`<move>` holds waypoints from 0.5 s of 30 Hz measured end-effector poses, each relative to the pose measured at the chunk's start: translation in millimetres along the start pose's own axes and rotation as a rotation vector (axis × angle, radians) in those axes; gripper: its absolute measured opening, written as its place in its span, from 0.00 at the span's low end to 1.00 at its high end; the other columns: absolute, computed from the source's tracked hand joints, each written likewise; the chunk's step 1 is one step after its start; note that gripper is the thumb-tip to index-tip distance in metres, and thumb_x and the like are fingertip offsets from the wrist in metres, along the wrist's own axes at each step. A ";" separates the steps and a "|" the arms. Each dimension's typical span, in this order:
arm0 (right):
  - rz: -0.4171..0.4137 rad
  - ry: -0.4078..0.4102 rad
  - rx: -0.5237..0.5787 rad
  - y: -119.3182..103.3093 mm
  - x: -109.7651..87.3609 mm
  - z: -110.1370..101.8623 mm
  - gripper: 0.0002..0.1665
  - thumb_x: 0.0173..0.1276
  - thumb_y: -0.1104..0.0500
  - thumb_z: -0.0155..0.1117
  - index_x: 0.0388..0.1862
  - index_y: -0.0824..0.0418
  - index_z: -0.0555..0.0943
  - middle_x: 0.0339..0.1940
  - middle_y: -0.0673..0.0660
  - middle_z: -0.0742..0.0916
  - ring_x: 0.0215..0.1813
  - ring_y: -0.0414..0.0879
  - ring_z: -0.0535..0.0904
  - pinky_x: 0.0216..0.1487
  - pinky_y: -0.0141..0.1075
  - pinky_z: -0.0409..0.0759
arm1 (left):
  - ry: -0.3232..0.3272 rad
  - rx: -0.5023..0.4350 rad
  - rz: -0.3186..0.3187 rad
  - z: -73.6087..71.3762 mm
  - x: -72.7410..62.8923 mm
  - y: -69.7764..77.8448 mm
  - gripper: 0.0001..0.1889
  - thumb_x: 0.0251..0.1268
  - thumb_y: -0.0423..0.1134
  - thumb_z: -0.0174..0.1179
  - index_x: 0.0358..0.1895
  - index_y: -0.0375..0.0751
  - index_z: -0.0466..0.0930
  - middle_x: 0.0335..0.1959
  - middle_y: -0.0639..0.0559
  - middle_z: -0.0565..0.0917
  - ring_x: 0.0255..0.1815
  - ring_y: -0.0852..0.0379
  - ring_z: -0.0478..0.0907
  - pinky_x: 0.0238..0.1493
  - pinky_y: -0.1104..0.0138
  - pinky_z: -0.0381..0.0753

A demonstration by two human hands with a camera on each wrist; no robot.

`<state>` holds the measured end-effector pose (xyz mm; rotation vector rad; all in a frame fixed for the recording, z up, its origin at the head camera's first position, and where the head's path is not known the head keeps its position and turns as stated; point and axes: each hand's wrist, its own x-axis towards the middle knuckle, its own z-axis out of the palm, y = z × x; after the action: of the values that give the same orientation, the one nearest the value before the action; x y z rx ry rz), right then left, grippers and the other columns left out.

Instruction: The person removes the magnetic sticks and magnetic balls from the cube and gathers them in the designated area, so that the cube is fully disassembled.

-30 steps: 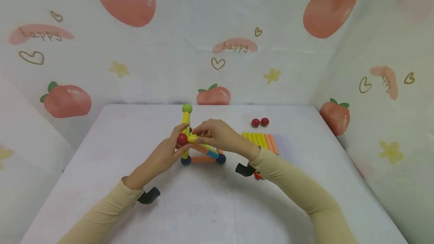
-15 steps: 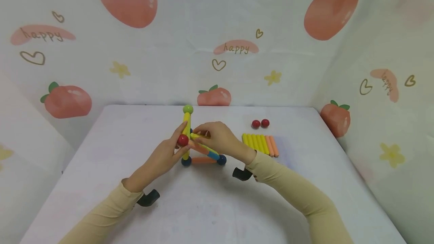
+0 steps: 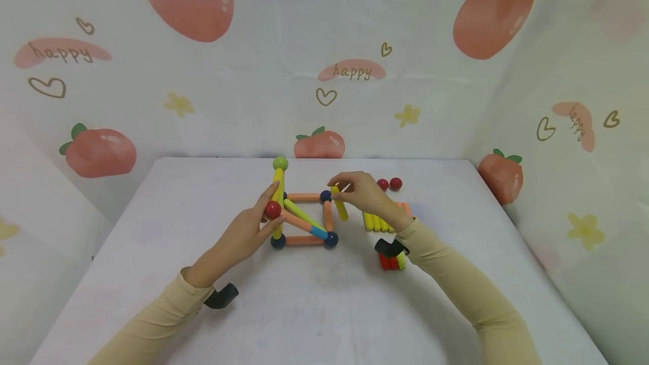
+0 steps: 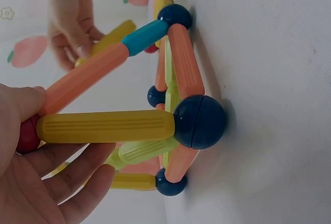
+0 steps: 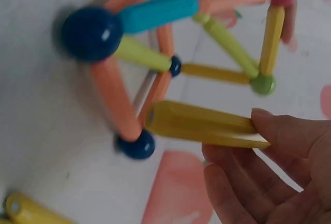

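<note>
My left hand [image 3: 245, 234] grips a red ball [image 3: 272, 209] at an upper corner of a magnetic stick-and-ball frame. In the left wrist view, a yellow rod [image 4: 106, 127] joins that red ball to a navy ball [image 4: 200, 122] on the table. A rod in orange and blue [image 3: 304, 224] slopes from the red ball to the front right navy ball [image 3: 330, 239]. A green ball [image 3: 280, 164] tops the structure's far side. My right hand [image 3: 369, 193] pinches a loose yellow magnetic rod [image 5: 201, 124] by one end, beside the back right navy ball [image 3: 326, 196].
Several yellow rods [image 3: 375, 223] lie in a row to the right, partly behind my right hand, with orange rods [image 3: 405, 207] alongside. Two red balls [image 3: 395, 183] sit behind them. Short red pieces [image 3: 389, 262] lie under the right wrist camera.
My right hand has drawn the yellow rod away from the frame's upper left part, moving right to the back right corner. My left hand stays at the red ball.
</note>
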<state>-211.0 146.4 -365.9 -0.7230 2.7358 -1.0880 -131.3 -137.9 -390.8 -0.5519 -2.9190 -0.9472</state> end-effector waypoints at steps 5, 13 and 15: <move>0.063 -0.020 -0.006 29.6 -1.4 -10.9 0.15 0.65 0.59 0.70 0.50 0.58 0.84 0.43 0.57 0.89 0.41 0.48 0.85 0.46 0.39 0.84 | 0.006 -0.001 0.013 -0.1 -0.5 -0.7 0.43 0.70 0.46 0.60 0.80 0.48 0.43 0.39 0.45 0.87 0.30 0.57 0.75 0.30 0.69 0.72; 0.168 -0.114 -0.010 65.4 -1.5 -15.3 0.18 0.68 0.59 0.67 0.56 0.61 0.82 0.50 0.60 0.87 0.51 0.53 0.81 0.55 0.44 0.82 | 0.012 0.009 0.025 1.1 -0.2 -1.8 0.43 0.70 0.48 0.60 0.80 0.48 0.44 0.38 0.46 0.87 0.30 0.59 0.75 0.30 0.70 0.73; 0.193 -0.125 -0.004 69.9 -1.6 -14.6 0.18 0.68 0.59 0.66 0.57 0.59 0.82 0.53 0.60 0.86 0.55 0.54 0.80 0.60 0.48 0.80 | 0.015 0.009 0.027 1.5 0.1 -1.9 0.43 0.70 0.48 0.60 0.80 0.48 0.44 0.38 0.47 0.87 0.30 0.59 0.75 0.31 0.70 0.73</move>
<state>-240.8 200.2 -402.2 -0.4966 2.6372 -0.9626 -132.0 -138.5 -393.1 -0.5796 -2.8941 -0.9303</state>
